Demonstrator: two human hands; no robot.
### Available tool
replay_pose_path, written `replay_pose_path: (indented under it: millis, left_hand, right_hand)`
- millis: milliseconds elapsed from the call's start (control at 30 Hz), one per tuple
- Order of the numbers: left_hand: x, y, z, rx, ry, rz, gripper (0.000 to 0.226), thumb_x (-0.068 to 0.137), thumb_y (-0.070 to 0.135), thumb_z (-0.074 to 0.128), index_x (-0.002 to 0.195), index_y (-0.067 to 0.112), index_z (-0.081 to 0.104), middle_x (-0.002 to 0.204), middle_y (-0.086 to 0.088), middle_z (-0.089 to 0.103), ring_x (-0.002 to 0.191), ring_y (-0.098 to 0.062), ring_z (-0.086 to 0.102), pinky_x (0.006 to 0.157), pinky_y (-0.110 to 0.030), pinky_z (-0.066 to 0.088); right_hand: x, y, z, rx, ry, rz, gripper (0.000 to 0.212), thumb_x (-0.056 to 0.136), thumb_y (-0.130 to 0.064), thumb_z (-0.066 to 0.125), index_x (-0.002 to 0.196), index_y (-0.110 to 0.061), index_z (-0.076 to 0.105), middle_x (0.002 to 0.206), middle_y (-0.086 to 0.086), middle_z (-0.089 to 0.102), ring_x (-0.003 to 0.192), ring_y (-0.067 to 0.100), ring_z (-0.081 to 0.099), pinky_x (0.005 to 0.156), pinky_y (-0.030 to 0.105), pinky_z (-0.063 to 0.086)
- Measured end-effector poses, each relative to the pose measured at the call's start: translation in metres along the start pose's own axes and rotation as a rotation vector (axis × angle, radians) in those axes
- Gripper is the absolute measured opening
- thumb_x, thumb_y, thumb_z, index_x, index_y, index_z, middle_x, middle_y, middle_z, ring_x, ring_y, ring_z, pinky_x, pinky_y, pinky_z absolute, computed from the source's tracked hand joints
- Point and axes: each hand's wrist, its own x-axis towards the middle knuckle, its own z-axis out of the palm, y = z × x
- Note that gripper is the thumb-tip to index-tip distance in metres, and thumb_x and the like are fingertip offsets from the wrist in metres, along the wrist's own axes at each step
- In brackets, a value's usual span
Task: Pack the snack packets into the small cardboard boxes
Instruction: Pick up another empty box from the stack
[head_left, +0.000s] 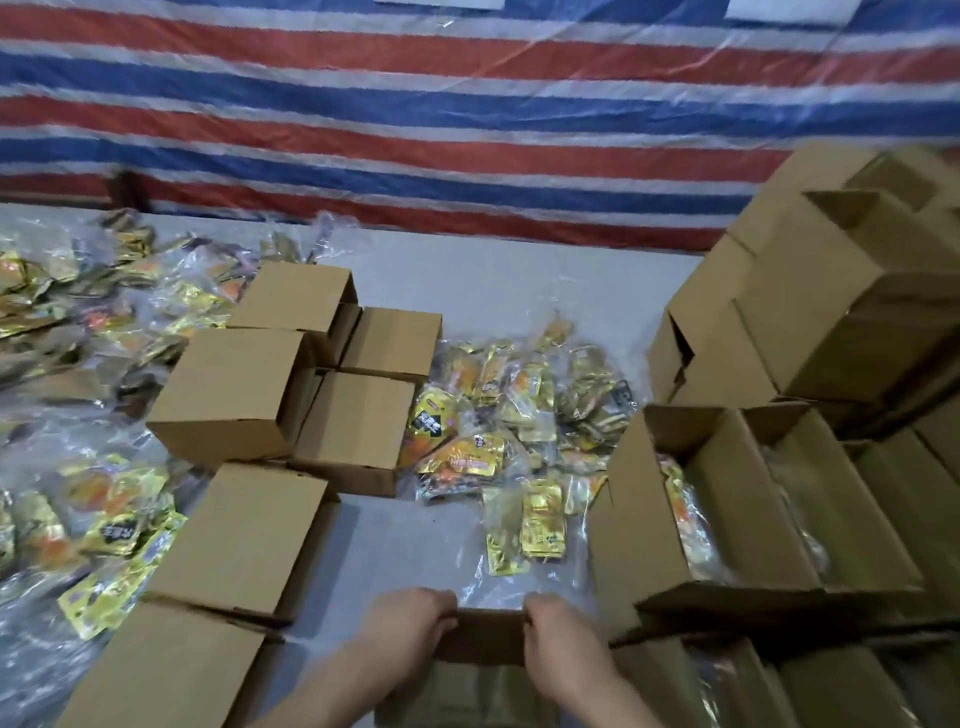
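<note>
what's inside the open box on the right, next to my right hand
Snack packets in clear wrap stand along the open box's left wall; its walls hide how deep they go.

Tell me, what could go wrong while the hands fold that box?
The left hand and right hand grip the flap of one small box; pulling unevenly might crease it. The open packed box sits close beside the right hand, so an elbow could knock it.
</note>
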Motion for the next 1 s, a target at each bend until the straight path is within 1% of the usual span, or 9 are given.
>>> replay_pose_path:
  millis: [167,267,367,467,567,667,800,933,1000]
  left_hand:
    - [0.017,0.006,-0.004,-0.13,0.087,-0.057,0.058,0.094,0.068,0.035,0.125,0.025,0.058,0.125,0.0,0.064,0.115,-0.023,0.059,0.094,-0.034,0.048]
    - [0.061,0.007,-0.017,-0.242,0.156,-0.182,0.056,0.098,0.057,0.041,0.137,0.018,0.05,0.137,-0.006,0.058,0.123,-0.025,0.055,0.098,-0.035,0.046]
    - [0.11,0.008,-0.024,-0.357,-0.009,-0.363,0.074,0.096,0.046,0.056,0.148,0.001,0.029,0.143,-0.013,0.048,0.131,-0.028,0.047,0.1,-0.031,0.041]
    - [0.14,0.017,-0.013,-0.311,-0.16,-0.374,0.037,0.099,0.033,0.053,0.119,0.002,0.051,0.099,-0.009,0.054,0.104,-0.024,0.051,0.082,-0.027,0.04]
    - [0.165,0.02,0.004,-0.433,-0.144,-0.382,0.033,0.095,0.017,0.055,0.124,0.003,0.059,0.118,-0.014,0.064,0.103,-0.025,0.06,0.068,-0.022,0.044]
    - [0.17,0.016,0.008,-0.683,-0.002,-0.433,0.029,0.096,0.016,0.055,0.12,0.003,0.064,0.12,-0.014,0.066,0.108,-0.026,0.063,0.074,-0.025,0.045]
    - [0.146,0.001,-0.005,-1.139,0.099,-0.416,0.019,0.092,0.012,0.055,0.074,0.011,0.06,0.072,-0.008,0.06,0.059,-0.016,0.054,0.057,-0.022,0.041]
    - [0.101,-0.011,-0.032,-1.472,0.132,-0.324,0.027,0.098,0.031,0.058,0.088,0.009,0.069,0.088,-0.012,0.073,0.081,-0.026,0.068,0.079,-0.041,0.054]
    - [0.077,-0.014,-0.048,-1.432,0.189,-0.274,0.027,0.1,0.03,0.056,0.1,0.007,0.071,0.101,-0.014,0.074,0.085,-0.02,0.073,0.08,-0.037,0.057]
  right_hand:
    - [0.0,0.006,0.01,0.014,0.026,-0.006,0.019,0.098,-0.031,0.037,0.103,-0.024,0.054,0.115,0.0,0.06,0.109,0.025,0.059,0.086,0.037,0.047]
    - [-0.002,0.009,0.003,0.055,0.026,0.033,0.02,0.095,-0.039,0.04,0.103,-0.027,0.053,0.117,-0.003,0.06,0.109,0.023,0.06,0.086,0.035,0.049]
    - [-0.001,0.013,-0.005,0.095,-0.006,0.072,0.042,0.091,-0.051,0.039,0.121,-0.027,0.054,0.124,-0.003,0.06,0.112,0.021,0.059,0.089,0.033,0.049]
    - [0.0,0.015,-0.009,0.129,-0.001,0.098,0.055,0.09,-0.058,0.038,0.134,-0.028,0.049,0.135,-0.005,0.055,0.12,0.018,0.056,0.093,0.032,0.046]
    - [0.002,0.019,-0.01,0.186,0.045,0.134,0.058,0.09,-0.061,0.039,0.138,-0.031,0.047,0.14,-0.01,0.051,0.123,0.015,0.054,0.094,0.029,0.044]
    - [0.008,0.023,-0.012,0.244,0.085,0.135,0.054,0.093,-0.058,0.041,0.137,-0.027,0.05,0.14,-0.008,0.052,0.125,0.014,0.052,0.097,0.027,0.041]
    - [0.02,0.019,-0.017,0.369,0.106,0.144,0.043,0.098,-0.048,0.046,0.13,-0.022,0.058,0.129,-0.004,0.06,0.116,0.015,0.058,0.096,0.026,0.044]
    - [0.039,0.001,-0.026,0.624,0.111,0.185,0.014,0.1,-0.037,0.052,0.097,-0.028,0.062,0.097,-0.007,0.067,0.09,0.012,0.063,0.084,0.034,0.052]
    - [0.047,-0.013,-0.037,0.771,0.116,0.215,0.011,0.1,-0.04,0.053,0.098,-0.032,0.059,0.099,-0.011,0.064,0.09,0.004,0.06,0.074,0.024,0.048]
